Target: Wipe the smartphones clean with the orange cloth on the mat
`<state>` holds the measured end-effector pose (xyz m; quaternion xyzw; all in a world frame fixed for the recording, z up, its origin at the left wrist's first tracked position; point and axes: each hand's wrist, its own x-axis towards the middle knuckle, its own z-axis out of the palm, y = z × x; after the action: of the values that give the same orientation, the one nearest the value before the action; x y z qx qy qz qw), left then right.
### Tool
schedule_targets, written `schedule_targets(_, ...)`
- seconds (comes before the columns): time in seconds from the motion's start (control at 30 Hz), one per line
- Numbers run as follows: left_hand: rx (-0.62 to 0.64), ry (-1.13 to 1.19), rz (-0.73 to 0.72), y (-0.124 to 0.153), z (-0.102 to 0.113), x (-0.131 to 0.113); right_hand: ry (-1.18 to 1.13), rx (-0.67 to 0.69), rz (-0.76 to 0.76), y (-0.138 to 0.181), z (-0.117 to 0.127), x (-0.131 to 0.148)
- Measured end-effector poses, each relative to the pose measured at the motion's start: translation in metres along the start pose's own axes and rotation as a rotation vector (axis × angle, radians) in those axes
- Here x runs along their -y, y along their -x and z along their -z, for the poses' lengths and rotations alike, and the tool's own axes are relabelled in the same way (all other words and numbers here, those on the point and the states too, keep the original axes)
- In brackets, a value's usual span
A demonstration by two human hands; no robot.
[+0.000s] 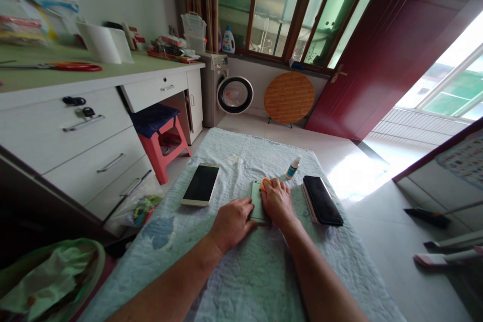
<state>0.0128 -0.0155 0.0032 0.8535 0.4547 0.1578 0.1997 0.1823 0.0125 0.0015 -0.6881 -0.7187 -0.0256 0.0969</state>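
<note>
A phone [257, 196] lies flat on the pale cloth-covered table [234, 271], mostly covered by my hands. My left hand [232, 221] rests curled against its left edge and holds it down. My right hand [277, 200] presses an orange cloth [265, 183] onto the phone's far end, fingers closed over the cloth. A gold-edged phone [200, 184] lies to the left, screen dark. To the right a black phone [322, 199] lies stacked on another device. A small spray bottle [293, 167] stands just beyond my right hand.
A white desk with drawers [86, 126] runs along the left, with red scissors [70, 66] on top and a red stool [160, 136] under it. A green bag [49, 276] sits at the lower left. A washing machine [230, 91] and a round wooden board [289, 97] stand at the back.
</note>
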Motion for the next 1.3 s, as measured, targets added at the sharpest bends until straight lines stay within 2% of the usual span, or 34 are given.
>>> schedule_targets(1.3, -0.01, -0.003, -0.004, -0.0009, -0.0017, 0.0022, -0.01, -0.003, -0.027, 0.0024, -0.0047, 0.0041)
